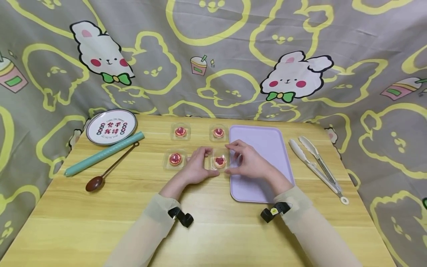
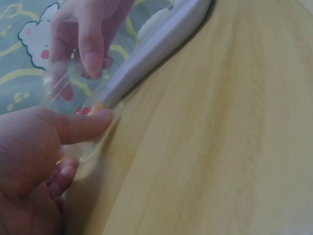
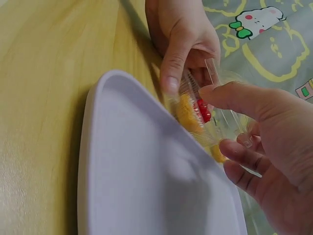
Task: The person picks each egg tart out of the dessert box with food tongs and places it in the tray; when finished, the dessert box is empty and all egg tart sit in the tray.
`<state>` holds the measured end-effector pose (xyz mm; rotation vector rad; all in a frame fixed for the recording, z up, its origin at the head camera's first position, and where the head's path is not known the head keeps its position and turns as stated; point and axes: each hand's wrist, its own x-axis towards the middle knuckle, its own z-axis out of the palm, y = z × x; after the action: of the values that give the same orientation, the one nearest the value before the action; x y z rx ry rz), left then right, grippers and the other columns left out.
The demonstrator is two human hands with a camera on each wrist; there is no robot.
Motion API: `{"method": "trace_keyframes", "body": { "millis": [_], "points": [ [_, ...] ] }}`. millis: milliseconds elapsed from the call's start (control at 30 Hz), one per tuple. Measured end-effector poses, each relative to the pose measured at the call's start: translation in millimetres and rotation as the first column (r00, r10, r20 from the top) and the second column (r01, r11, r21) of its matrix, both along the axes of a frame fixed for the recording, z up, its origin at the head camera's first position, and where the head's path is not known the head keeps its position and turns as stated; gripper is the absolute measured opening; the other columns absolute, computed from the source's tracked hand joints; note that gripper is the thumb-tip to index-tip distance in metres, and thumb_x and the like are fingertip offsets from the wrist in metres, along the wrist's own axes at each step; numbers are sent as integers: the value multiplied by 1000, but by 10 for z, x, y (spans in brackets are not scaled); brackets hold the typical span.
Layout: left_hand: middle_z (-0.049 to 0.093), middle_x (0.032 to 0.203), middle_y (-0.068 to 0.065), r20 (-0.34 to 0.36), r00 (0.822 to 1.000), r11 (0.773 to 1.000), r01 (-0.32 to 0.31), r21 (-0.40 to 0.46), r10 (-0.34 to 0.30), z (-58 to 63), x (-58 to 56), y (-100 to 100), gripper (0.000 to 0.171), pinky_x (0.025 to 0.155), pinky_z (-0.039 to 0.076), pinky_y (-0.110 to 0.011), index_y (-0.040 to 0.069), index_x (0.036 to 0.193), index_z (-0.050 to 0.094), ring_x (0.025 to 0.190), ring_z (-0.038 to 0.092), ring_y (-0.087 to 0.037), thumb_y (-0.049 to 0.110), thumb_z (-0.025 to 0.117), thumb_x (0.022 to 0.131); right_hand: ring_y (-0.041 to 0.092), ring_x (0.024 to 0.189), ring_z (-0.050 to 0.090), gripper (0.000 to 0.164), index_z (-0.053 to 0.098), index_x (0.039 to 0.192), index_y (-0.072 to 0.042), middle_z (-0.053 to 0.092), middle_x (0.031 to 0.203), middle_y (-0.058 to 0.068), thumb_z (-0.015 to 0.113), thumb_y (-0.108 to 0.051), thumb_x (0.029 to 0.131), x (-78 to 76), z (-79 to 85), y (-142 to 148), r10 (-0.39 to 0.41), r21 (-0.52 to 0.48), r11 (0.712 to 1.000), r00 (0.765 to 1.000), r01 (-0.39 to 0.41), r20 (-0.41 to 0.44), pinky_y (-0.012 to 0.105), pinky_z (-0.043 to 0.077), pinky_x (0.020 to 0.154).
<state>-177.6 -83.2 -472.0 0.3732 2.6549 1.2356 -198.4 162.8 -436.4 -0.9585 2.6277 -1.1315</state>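
Between my two hands is a small clear plastic box with a red-topped tart (image 1: 219, 161) inside, just left of the lavender tray. My left hand (image 1: 197, 168) grips the box base (image 3: 188, 88) from the left, thumb at its near side. From the right, my right hand (image 1: 248, 159) pinches the clear lid (image 3: 226, 120) between thumb and fingers; the lid stands tilted away from the base in the right wrist view. Three more boxed tarts sit close by: one left of my left hand (image 1: 175, 159), two farther back (image 1: 181, 132) (image 1: 218, 133).
The lavender tray (image 1: 263, 144) lies under my right forearm. Metal tongs (image 1: 318, 167) rest right of it. At the left are a white plate (image 1: 111, 139) with red lettering, a teal rolling pin (image 1: 103, 155) and a brown spoon (image 1: 95, 183). A patterned curtain (image 1: 213, 55) hangs behind the table.
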Motion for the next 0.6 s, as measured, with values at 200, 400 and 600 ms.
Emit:
{"method": "trace_keyframes", "body": {
  "millis": [200, 400, 600],
  "points": [
    [47, 150, -11, -68, 998, 998, 8, 62, -4, 76, 60, -51, 105, 122, 29, -56, 11, 159, 38, 143, 41, -32, 34, 97, 76, 21, 85, 64, 85, 57, 146, 9, 59, 133, 17, 97, -16, 76, 64, 107, 28, -5, -13, 1000, 1000, 5, -9, 36, 59, 73],
    [47, 152, -5, -152, 986, 992, 78, 104, -62, 291, 172, -94, 101, 117, 38, -55, 17, 160, 40, 142, 44, -27, 39, 96, 78, 20, 85, 65, 84, 57, 147, 7, 57, 135, 20, 97, -17, 77, 151, 238, 43, -9, -18, 1000, 1000, 9, 0, 37, 59, 76],
    [62, 140, 0, -185, 966, 973, 202, 114, -179, 423, 235, -104, 93, 103, 50, -45, 21, 159, 46, 127, 56, -17, 44, 92, 83, 15, 87, 64, 83, 59, 146, 5, 58, 131, 12, 97, -16, 75, 228, 312, 57, 7, -45, 999, 1000, -8, -17, 37, 60, 77]
  ]
}}
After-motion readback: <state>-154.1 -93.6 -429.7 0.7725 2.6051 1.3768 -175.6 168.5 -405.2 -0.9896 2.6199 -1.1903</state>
